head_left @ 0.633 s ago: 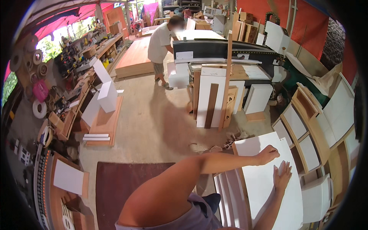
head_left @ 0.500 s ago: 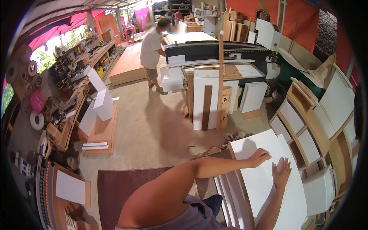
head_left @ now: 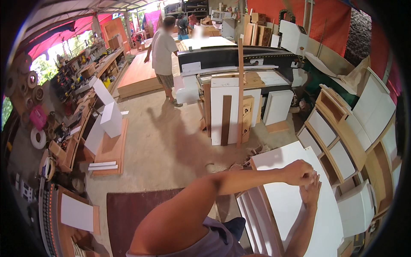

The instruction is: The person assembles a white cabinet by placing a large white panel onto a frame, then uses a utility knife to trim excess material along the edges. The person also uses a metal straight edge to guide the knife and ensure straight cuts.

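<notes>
A large white panel (head_left: pixel 280 205) lies flat in front of me on the right, on top of a stack of pale boards. My left hand (head_left: pixel 298 172) is over its middle, with the fingers curled closed; whatever they may grip is hidden or too small to make out. Close below it, my right hand (head_left: pixel 310 192) is on the panel, fingers stretched out, its fingertips near or touching the left hand. From this view I cannot tell whether the two hands touch.
A dark reddish-brown board (head_left: pixel 128 214) lies on the left. Wooden cabinet frames (head_left: pixel 327 128) with white panels stand at right. Upright boards (head_left: pixel 218 115) lean against a black machine (head_left: pixel 214 60) ahead. A person (head_left: pixel 164 55) stands beside it; another (head_left: pixel 183 28) is farther back.
My left hand has moved slightly right and nearer to me, up to the right hand's fingertips. The nearer person has straightened and turned away. Another person has become visible behind.
</notes>
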A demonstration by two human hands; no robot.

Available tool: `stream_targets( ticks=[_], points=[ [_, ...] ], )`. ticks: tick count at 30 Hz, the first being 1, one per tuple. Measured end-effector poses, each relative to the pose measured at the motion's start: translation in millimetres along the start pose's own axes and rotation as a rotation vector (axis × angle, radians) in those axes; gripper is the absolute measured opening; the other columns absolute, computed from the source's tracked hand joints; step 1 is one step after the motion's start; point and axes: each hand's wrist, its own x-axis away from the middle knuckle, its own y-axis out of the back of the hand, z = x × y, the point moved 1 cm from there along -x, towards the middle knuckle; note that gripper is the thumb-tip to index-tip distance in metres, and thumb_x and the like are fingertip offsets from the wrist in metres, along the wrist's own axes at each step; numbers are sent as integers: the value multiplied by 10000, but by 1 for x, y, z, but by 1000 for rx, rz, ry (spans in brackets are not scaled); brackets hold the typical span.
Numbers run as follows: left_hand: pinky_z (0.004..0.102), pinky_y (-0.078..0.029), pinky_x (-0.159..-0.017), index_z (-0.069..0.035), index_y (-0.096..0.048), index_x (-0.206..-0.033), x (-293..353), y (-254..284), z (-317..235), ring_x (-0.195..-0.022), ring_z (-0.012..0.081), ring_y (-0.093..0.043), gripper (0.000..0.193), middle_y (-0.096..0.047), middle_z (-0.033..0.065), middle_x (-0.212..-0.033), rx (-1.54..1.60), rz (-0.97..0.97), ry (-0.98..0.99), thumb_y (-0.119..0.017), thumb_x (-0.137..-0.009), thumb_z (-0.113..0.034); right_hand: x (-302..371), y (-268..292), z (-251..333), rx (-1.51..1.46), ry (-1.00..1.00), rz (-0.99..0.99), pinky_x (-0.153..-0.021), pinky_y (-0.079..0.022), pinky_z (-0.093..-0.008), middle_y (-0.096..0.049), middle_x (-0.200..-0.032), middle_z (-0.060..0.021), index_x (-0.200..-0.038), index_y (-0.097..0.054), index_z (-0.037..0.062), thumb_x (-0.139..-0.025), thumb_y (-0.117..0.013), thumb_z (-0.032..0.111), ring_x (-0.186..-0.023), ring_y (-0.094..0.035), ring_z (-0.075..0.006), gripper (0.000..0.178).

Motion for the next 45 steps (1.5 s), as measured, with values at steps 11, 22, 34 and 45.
stream_targets(
  ticks=[11,22,34,45],
  points=[
    [385,-355,-522,42,-511,-654,44,-25,49,-537,156,-385,342,-405,141,-552,246,2,377,-637,-864,-196,8,2,3,-104,21,-132,-1188,-163,-557,-319,-1559,-234,-1458,-433,39,-890,-607,508,-1463,-251,-413,757],
    [580,-69,-1189,-1,-258,-1536,31,-58,34,-1510,385,-110,873,-162,234,-1617,-572,565,359,-498,-938,-591,7,-19,-33,-190,88,-387,-1132,-278,-562,-494,-1424,-214,-1270,-611,80,-848,-654,532,-1362,-409,-412,620],
    [539,-146,-1195,-41,-309,-1529,40,-71,44,-1497,345,-188,833,-239,210,-1602,-712,587,221,-452,-955,-627,60,-15,-35,-87,-15,-507,-998,-415,-520,-556,-1256,-198,-1138,-646,91,-810,-674,420,-1204,-503,-388,466],
    [503,-145,-1206,82,-210,-1519,23,-63,5,-1501,368,-160,830,-188,270,-1597,-776,834,329,-428,-1003,-531,232,19,-50,63,-403,-451,-1145,-155,-649,-247,-1560,-273,-1460,-407,50,-870,-567,626,-1459,-166,-483,840]
  ],
)
